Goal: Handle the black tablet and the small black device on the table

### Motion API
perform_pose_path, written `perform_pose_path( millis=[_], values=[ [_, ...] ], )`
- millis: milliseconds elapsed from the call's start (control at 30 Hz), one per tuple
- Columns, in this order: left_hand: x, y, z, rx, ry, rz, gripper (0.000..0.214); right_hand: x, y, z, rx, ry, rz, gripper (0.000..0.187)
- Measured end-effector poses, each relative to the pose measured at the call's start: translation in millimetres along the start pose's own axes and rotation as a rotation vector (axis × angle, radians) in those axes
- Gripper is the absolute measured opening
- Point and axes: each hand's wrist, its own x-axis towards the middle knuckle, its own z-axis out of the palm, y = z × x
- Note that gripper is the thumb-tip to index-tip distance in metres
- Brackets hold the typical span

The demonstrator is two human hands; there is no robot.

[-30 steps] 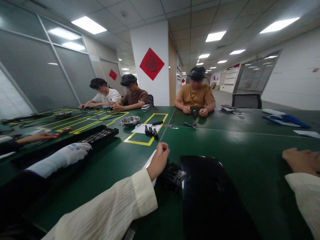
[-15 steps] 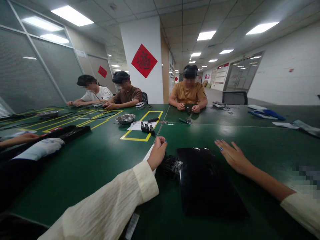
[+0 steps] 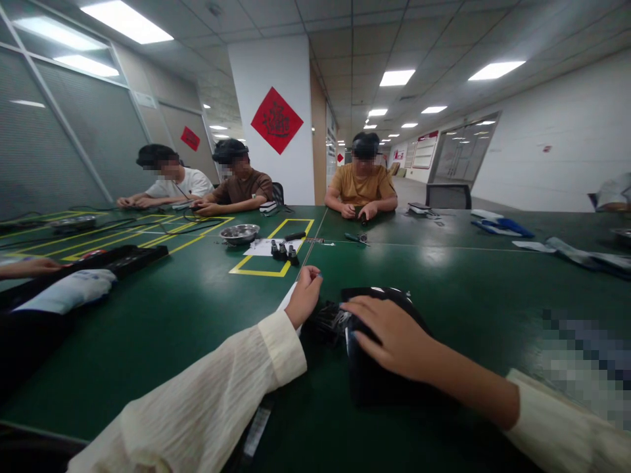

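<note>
My left hand (image 3: 305, 295) rests on the green table (image 3: 197, 315) in a loose fist, its fingers curled in over the edge of a white sheet (image 3: 287, 301). Just right of it lies a small black ribbed part (image 3: 326, 322). My right hand (image 3: 389, 336) lies flat on a glossy black panel (image 3: 367, 387), fingers spread, with the fingertips at the panel's left edge next to the ribbed part. I see nothing gripped in either hand.
Beyond my hands are a yellow taped rectangle (image 3: 261, 270), small black parts (image 3: 282, 249), a paper and a metal bowl (image 3: 240, 232). A black tray (image 3: 125, 258) and a neighbour's white-gloved arm (image 3: 69, 292) are at the left. Three people sit across the table.
My right hand has come in from the right edge and settled on the black panel near the ribbed part. My left hand has stayed put, and the view has turned slightly right.
</note>
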Motion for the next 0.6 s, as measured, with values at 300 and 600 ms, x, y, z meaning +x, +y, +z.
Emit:
perform_pose_path(
  millis=[300, 600],
  values=[
    [4, -8, 0.9, -0.013, 0.012, -0.006, 0.012, 31, -40, 52, -0.123, -0.087, -0.085, 0.046],
    [2, -4, 0.0, -0.032, -0.006, -0.041, 0.012, 34, -1, -2, 0.905, -0.133, 0.334, 0.033]
  ],
)
